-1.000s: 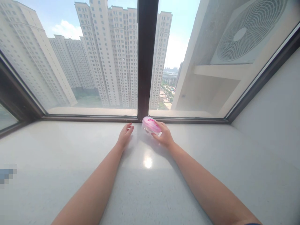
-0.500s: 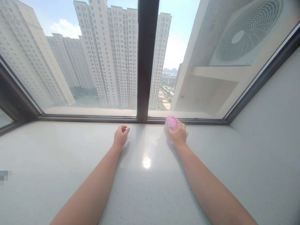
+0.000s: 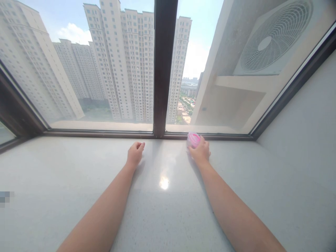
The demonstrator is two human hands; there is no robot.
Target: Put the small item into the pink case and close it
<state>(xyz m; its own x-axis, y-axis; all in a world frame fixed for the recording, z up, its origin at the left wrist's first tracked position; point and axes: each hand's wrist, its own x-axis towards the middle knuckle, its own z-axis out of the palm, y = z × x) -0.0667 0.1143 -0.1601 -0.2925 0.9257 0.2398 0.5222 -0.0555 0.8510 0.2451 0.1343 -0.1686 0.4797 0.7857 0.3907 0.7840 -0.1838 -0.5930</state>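
My right hand (image 3: 201,152) is closed around a small pink-lidded clear container (image 3: 193,139), holding it down at the back of the white stone sill (image 3: 78,182), close to the dark window frame (image 3: 162,70). Most of the container is hidden behind my fingers. My left hand (image 3: 135,154) rests on the sill to the left, fingers curled in loosely, with nothing visible in it. About a hand's width of sill separates the two hands.
A large window runs along the back of the sill, split by a dark vertical post. A white wall (image 3: 301,129) closes the right side. Outside are tall apartment blocks and an air-conditioner unit (image 3: 273,38).
My right hand carried the pink container rightward from in front of the window post and lowered it toward the sill by the frame. My left hand curled its fingers in.
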